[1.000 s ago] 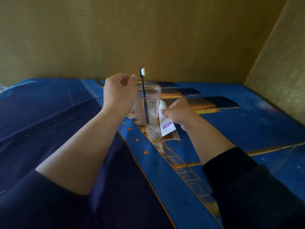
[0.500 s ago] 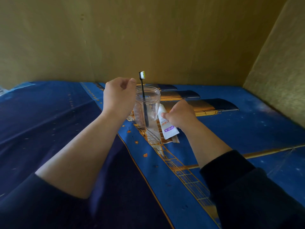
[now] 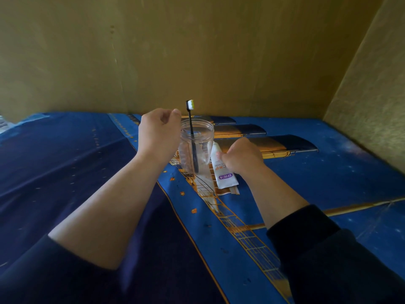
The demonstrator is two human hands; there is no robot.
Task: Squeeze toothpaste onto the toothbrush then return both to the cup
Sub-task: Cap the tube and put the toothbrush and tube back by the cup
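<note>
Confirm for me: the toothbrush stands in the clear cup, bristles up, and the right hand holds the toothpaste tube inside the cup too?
Not quite. In the head view the toothpaste tube is outside the clear cup, just to its right, gripped by the right hand. The toothbrush does stand in the cup, bristles up.

Two bare forearms — dark navy sleeves pushed up toward the elbows.

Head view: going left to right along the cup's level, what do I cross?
Left hand → toothbrush standing in the cup → toothpaste tube → right hand.
</note>
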